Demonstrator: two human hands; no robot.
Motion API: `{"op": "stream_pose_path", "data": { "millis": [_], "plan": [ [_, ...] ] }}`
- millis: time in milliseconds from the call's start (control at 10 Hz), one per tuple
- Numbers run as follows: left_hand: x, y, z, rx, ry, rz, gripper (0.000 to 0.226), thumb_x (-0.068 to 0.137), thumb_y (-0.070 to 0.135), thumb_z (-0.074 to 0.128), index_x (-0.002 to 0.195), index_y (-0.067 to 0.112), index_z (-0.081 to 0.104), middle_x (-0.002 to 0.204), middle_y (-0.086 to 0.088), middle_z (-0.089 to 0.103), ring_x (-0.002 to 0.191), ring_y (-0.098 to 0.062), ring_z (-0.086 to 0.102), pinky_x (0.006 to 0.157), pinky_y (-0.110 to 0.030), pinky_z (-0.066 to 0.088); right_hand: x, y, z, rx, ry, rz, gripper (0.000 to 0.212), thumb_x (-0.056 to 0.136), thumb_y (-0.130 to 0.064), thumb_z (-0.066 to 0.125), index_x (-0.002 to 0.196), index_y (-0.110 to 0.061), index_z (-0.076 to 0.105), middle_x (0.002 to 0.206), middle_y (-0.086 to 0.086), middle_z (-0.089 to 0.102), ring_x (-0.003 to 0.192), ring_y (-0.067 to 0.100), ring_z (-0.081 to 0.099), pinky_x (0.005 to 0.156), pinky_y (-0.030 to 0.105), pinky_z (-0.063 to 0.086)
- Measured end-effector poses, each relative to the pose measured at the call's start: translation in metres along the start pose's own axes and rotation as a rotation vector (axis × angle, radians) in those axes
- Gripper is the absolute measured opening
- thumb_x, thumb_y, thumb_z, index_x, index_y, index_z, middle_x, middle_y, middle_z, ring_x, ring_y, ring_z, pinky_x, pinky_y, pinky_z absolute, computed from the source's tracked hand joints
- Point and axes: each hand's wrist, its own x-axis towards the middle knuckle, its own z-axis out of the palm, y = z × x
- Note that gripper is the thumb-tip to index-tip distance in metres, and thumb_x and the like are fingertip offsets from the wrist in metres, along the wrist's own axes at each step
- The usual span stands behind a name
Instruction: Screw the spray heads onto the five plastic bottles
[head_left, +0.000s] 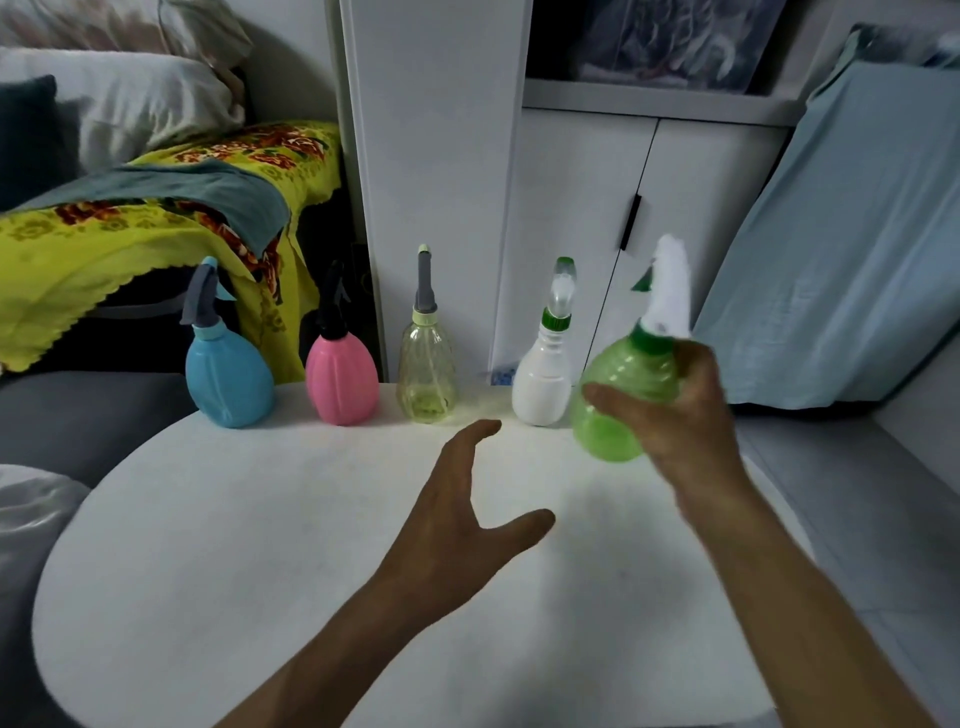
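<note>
Head view: green spray bottle (618, 400) aloft at table's (260, 545) right rear.
Gripped by right hand (670, 410), white spray head (671, 286) fitted; left hand (467, 499) spread wide, holding nothing; four capped bottles (426, 374) lined behind.

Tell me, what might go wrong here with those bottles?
1. The right hand holds the green bottle tilted, close beside the white bottle; setting it down could topple that one.
2. All four standing bottles sit near the table's far edge, so a nudge might push one off.

Green bottle (621, 395) translucent glossy plastic; table (260, 519) matt white.
</note>
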Motion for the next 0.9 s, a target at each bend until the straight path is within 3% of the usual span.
{"op": "stream_pose_path", "data": {
  "millis": [100,200,300,400,600,800,900],
  "plan": [
    [0.001,-0.006,-0.003,0.022,0.022,-0.022,0.069,0.079,0.046,0.075,0.136,0.047,0.036,0.134,0.035,0.038,0.131,0.004,0.038,0.110,-0.029,0.037,0.060,0.024,-0.024,-0.144,0.100,0.028,0.064,0.060,-0.029,0.090,0.113,-0.025,0.056,0.105,-0.004,0.062,0.092,0.013,0.064,0.069,0.025,0.048],
    [0.001,-0.010,-0.005,0.041,0.027,-0.005,0.062,0.080,0.046,0.074,0.132,0.050,0.039,0.133,0.037,0.041,0.128,0.011,0.038,0.108,-0.026,0.037,0.090,0.053,-0.028,-0.176,0.120,0.077,0.065,0.063,-0.028,0.089,0.120,-0.020,0.058,0.116,0.006,0.062,0.101,0.024,0.063,0.078,0.031,0.049],
    [-0.001,-0.013,-0.006,0.101,0.028,0.037,0.059,0.079,0.052,0.071,0.129,0.053,0.039,0.130,0.044,0.039,0.125,0.020,0.035,0.101,-0.015,0.035,0.109,0.104,-0.022,-0.188,0.083,0.152,0.068,0.064,-0.026,0.090,0.123,-0.018,0.057,0.121,0.009,0.062,0.106,0.027,0.062,0.087,0.037,0.050],
    [-0.002,-0.014,-0.005,0.126,0.012,0.058,0.058,0.078,0.056,0.067,0.129,0.055,0.038,0.131,0.044,0.038,0.126,0.017,0.036,0.096,-0.010,0.033,0.110,0.133,-0.015,-0.172,0.043,0.190,0.069,0.063,-0.026,0.091,0.123,-0.019,0.057,0.119,0.007,0.064,0.106,0.028,0.063,0.093,0.045,0.052],
    [0.000,-0.019,-0.002,0.146,0.006,0.064,0.059,0.077,0.057,0.065,0.130,0.053,0.039,0.132,0.044,0.038,0.127,0.015,0.037,0.099,-0.013,0.033,0.116,0.147,-0.006,-0.167,0.127,0.159,0.076,0.063,-0.036,0.089,0.127,-0.026,0.051,0.114,-0.004,0.058,0.103,0.022,0.059,0.083,0.034,0.046],
    [0.002,-0.015,-0.006,0.191,0.012,0.096,0.059,0.082,0.049,0.069,0.132,0.052,0.038,0.132,0.043,0.040,0.126,0.015,0.039,0.098,-0.013,0.037,0.109,0.149,-0.012,-0.137,0.000,0.228,0.108,0.062,-0.021,0.093,0.147,-0.016,0.027,0.133,0.006,0.052,0.117,0.024,0.054,0.091,0.035,0.045],
    [0.008,-0.001,-0.026,0.151,0.085,0.069,0.060,0.079,0.051,0.070,0.133,0.044,0.043,0.131,0.035,0.046,0.124,0.011,0.044,0.105,-0.029,0.044,0.103,0.130,-0.032,-0.137,0.058,0.342,0.119,0.066,-0.004,0.088,0.154,-0.017,0.010,0.153,0.010,0.037,0.134,0.028,0.042,0.104,0.041,0.041]
  ]
}}
